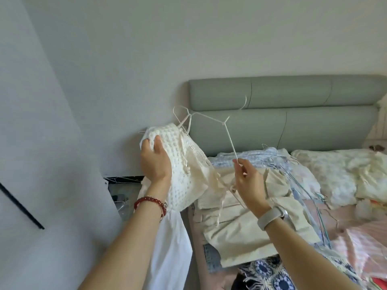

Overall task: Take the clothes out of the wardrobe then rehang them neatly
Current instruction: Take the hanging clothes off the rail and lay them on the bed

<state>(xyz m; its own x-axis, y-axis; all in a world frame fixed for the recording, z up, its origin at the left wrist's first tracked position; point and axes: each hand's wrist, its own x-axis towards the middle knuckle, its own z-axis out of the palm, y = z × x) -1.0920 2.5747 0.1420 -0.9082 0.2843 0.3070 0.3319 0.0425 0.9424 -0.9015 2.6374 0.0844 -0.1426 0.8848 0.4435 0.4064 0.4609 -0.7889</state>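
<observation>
Left hand grips chunky white crochet knit; right hand pinches thin angular white wire hanger.

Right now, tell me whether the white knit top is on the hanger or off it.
Partly on. One end of the white hanger sits under the white knit top, gripped by the left hand; the right hand pinches the bare other arm.

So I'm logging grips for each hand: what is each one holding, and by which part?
Left hand grips the knit top at its upper edge; right hand pinches the hanger by one arm's end.
</observation>
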